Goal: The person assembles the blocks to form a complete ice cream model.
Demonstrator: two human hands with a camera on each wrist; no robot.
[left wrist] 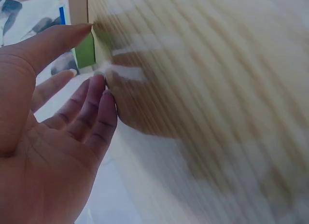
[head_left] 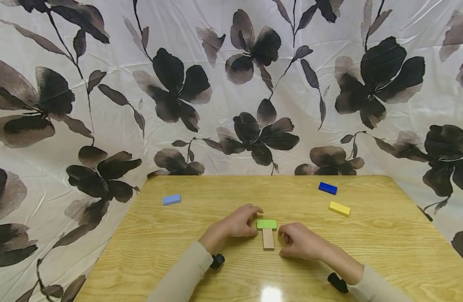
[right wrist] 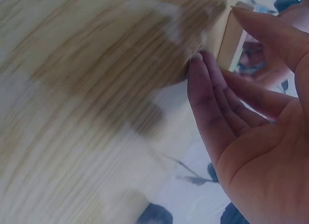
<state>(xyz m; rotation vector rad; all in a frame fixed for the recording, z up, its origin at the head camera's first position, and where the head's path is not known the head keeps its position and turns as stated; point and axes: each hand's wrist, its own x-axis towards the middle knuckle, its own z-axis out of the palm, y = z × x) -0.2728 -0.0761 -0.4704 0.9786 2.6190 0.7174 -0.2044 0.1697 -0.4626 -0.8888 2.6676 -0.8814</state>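
The left hand [head_left: 239, 222] bends loosely around the left end of the green block [head_left: 267, 224], thumb on the near side and fingertips beyond its far edge, with a wide gap between; it seems to hold nothing, and whether it touches the block I cannot tell. The right hand [head_left: 301, 241] is relaxed too, thumb and fingers apart and holding nothing, just beside the right side of the plain wooden block [head_left: 268, 240].

Both blocks lie between the two hands, and their axes are crosswise: the green one runs left to right, its end facing the left hand, while the wooden one points toward the person, its long side facing the right hand. The wooden block's far end meets the middle of the green block's near side, forming a T. The left hand is nearer the green block's far edge; the right sits alongside the wooden one.

Farther out on the counter [head_left: 231, 283], a light blue block [head_left: 172, 199] lies far left, a yellow block [head_left: 339, 208] and a dark blue block [head_left: 328, 188] far right.
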